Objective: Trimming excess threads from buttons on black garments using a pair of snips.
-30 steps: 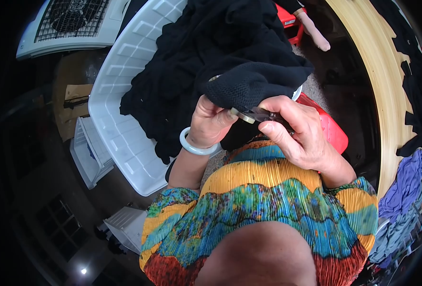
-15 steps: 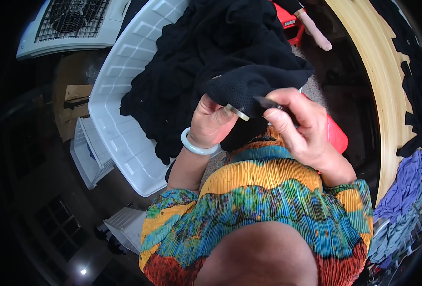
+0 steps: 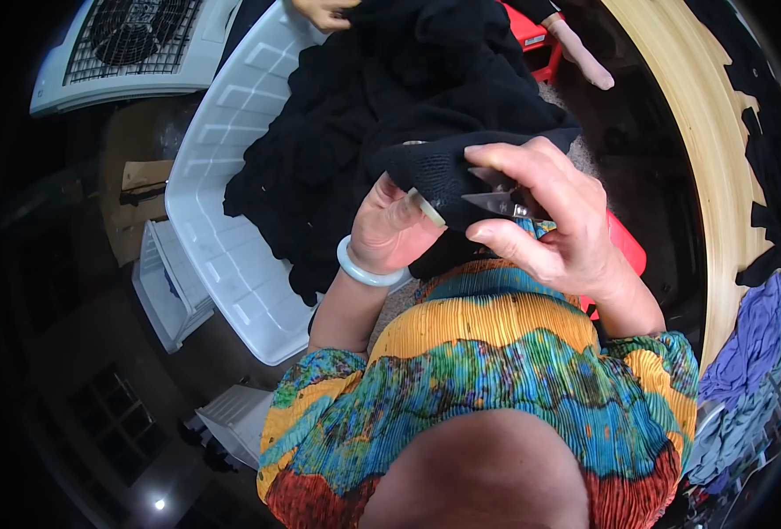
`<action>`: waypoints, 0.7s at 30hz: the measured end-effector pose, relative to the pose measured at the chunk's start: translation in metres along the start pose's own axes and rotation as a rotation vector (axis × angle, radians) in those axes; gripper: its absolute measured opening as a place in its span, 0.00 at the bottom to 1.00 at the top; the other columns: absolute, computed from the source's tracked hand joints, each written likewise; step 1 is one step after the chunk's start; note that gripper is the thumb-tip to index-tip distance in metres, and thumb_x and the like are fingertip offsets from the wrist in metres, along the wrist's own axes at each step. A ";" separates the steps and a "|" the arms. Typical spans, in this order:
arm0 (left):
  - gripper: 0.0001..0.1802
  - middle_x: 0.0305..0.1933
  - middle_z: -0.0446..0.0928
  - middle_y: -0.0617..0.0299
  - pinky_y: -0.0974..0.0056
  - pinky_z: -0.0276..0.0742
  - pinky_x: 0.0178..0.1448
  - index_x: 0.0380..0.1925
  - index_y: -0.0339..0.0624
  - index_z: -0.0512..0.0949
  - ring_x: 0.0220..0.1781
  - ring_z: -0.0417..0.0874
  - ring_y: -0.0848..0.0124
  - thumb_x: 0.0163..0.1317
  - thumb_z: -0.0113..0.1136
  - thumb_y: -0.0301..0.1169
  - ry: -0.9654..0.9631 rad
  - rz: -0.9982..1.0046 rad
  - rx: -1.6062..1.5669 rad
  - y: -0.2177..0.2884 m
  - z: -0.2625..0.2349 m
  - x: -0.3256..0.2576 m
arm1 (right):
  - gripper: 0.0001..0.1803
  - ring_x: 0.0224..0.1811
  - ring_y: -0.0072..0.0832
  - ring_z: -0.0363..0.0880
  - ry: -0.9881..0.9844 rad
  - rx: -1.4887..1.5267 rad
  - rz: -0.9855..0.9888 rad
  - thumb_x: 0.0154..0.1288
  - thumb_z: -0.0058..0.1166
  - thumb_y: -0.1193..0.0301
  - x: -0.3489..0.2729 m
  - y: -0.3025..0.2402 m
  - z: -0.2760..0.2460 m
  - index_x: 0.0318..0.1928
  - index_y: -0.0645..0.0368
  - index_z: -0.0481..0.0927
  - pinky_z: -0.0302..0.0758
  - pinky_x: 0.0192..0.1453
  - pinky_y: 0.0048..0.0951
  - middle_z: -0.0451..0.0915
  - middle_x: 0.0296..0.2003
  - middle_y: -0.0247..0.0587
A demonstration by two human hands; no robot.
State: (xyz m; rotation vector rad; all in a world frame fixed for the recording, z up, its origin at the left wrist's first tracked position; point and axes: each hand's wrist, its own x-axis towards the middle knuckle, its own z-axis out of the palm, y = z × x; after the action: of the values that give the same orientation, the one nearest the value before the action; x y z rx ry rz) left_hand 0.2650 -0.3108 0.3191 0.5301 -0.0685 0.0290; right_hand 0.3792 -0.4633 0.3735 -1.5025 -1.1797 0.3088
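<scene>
"Scissors (image 3: pixel 494 204), small and dark, sit in the right hand (image 3: pixel 556 207), looking down from the head. See them?"

"Yes. The blades are spread. The thumb and pointing finger are apart, and the hand is closed around the rest. What about the other hand?"

"The left hand (image 3: pixel 390 225) is closed on the black cloth (image 3: pixel 430 167). Its thumb is in front, by a pale band (image 3: pixel 427 208). I can't tell what that is. The other fingers are mostly hidden."

"Where is that cloth?"

"Up in front of the tummy, right by the blades, next to a big black heap (image 3: pixel 320 159) in the white tub (image 3: pixel 223 167)."

"How would you do this bit well?"

"I'd keep the cloth snug, point the tips away from the thumb, and close the blades only where I can see both."

"What else is around?"

"Another person's hand (image 3: pixel 324 12) by the tub, a red stool (image 3: pixel 531 40), and a foot in a pink sock (image 3: pixel 584 57). A wooden tabletop (image 3: pixel 712 167) is on the right, with purple cloth (image 3: pixel 745 344) near it."

"And what's in the way?"

"The heap, I think. Black on black makes edges hard to see. The bangle (image 3: pixel 368 266) might catch, too."
</scene>
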 end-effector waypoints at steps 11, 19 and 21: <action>0.25 0.58 0.61 0.57 0.52 0.54 0.64 0.55 0.44 0.60 0.61 0.61 0.62 0.57 0.51 0.29 0.091 -0.048 -0.177 0.007 0.005 -0.009 | 0.07 0.25 0.21 0.71 0.287 0.027 0.073 0.47 0.52 0.85 0.018 0.022 -0.006 0.29 0.64 0.72 0.67 0.30 0.18 0.73 0.25 0.36; 0.22 0.58 0.61 0.56 0.52 0.56 0.63 0.57 0.43 0.57 0.61 0.62 0.62 0.62 0.43 0.33 0.077 0.026 -0.237 0.014 -0.003 -0.013 | 0.15 0.38 0.26 0.74 -0.091 0.275 0.191 0.50 0.57 0.72 -0.005 0.035 0.006 0.39 0.65 0.72 0.69 0.43 0.23 0.75 0.35 0.40; 0.22 0.57 0.62 0.56 0.52 0.57 0.63 0.57 0.43 0.57 0.60 0.62 0.62 0.63 0.41 0.34 0.073 0.047 -0.230 0.015 -0.001 -0.012 | 0.16 0.38 0.27 0.74 -0.088 0.295 0.189 0.49 0.58 0.72 -0.011 0.035 0.011 0.38 0.66 0.72 0.69 0.43 0.23 0.75 0.34 0.40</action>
State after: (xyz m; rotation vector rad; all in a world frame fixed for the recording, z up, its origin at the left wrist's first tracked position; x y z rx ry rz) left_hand 0.2522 -0.2971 0.3250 0.2968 -0.0123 0.0852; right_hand 0.3838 -0.4603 0.3357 -1.3511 -1.0112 0.6539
